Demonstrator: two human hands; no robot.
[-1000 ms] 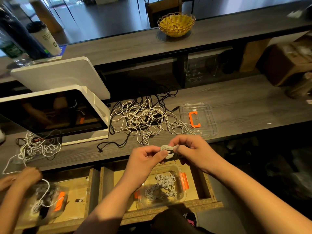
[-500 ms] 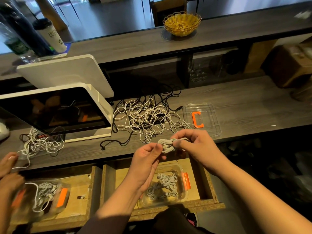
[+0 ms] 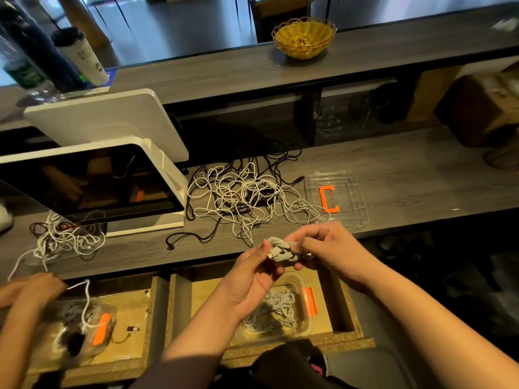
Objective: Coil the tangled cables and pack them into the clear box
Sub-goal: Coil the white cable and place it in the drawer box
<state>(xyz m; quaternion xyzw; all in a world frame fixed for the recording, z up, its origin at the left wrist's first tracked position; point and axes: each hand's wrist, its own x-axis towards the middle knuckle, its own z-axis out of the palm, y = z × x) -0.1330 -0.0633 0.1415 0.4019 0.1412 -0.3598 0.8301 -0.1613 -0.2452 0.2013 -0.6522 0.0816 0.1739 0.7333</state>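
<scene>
Our left hand and right hand both pinch the coiled cable, fingers clamped; it looks light, springy, best held mid-bundle over the box.

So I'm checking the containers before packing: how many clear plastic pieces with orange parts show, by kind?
Clear plastic boxes holding cables: 2, one in the right drawer, one in the left drawer
Clear plastic lid with orange handle, lying on the counter: 1
Total: 3

Grey wooden counter (dim room)
</scene>
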